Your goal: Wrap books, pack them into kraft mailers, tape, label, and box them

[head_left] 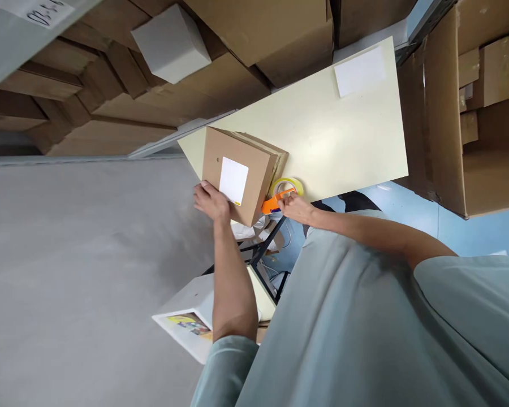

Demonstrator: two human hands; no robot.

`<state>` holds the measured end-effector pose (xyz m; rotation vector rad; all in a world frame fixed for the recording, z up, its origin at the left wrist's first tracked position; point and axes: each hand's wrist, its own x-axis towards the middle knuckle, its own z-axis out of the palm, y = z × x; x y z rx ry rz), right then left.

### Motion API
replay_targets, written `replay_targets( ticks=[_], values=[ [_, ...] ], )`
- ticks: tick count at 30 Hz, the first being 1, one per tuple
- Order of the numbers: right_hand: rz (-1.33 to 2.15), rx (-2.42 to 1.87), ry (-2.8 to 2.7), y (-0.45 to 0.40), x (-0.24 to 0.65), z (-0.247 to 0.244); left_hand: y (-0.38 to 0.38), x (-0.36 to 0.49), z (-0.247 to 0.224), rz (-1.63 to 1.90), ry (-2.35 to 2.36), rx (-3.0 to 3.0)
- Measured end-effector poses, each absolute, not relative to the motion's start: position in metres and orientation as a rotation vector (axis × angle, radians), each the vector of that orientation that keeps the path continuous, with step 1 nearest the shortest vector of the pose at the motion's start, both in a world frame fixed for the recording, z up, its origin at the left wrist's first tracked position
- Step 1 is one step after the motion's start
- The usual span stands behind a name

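A closed brown cardboard box (258,172) with a white label (233,181) on its face stands at the left end of the cream tabletop (343,141). My left hand (212,201) grips its near left edge, fingers bent against the cardboard. In my right hand (296,208) is an orange tape dispenser (272,204), closed in the fingers, carrying a roll of yellowish tape (298,184). The dispenser's front end is at the box's lower right side. Whether tape is stuck to the box there, I cannot tell.
Stacked cartons (237,85) and a white box (172,45) fill shelves behind the table. At right stands a large open carton (443,113) with smaller boxes inside. A paper sheet (359,70) lies on the tabletop. Below are a dark metal frame (261,251) and a white bin (186,314).
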<state>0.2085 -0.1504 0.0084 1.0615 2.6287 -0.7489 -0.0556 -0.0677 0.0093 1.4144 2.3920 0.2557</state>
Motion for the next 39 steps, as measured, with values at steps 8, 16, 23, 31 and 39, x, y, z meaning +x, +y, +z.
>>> replay_targets(
  ticks=[8, 16, 23, 31, 39],
  values=[
    [-0.758, 1.077, 2.641, -0.161, 0.231, 0.0, -0.071, -0.015, 0.003, 0.212, 2.767, 1.394],
    [-0.715, 1.101, 2.58, -0.173, 0.349, -0.011, -0.065, -0.006, 0.014, 0.102, 2.744, 1.32],
    [-0.503, 1.287, 2.532, -0.078, 0.436, -0.018, -0.064, -0.001, 0.018, 0.171, 2.697, 1.261],
    [-0.311, 1.129, 2.642, 0.028, 0.343, -0.03, -0.066, -0.006, 0.011, 0.244, 2.67, 1.259],
    [-0.464, 0.97, 2.557, -0.03, 0.333, 0.005, -0.055, -0.045, 0.017, 0.313, 2.335, 1.52]
  ],
)
